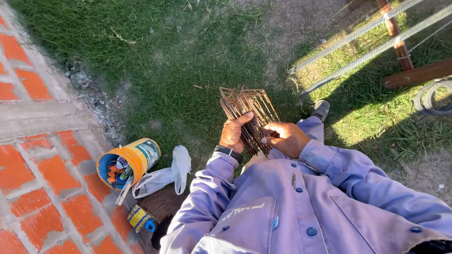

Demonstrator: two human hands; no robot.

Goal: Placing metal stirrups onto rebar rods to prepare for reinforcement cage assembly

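A bundle of rusty rebar stirrups (247,113) is held above the grass (188,61), in front of the chest. It is gripped from below by the left hand (233,134), thumb across the wires, and pinched at its lower edge by the curled right hand (288,138). An orange bucket (134,157) lies tipped nearby.
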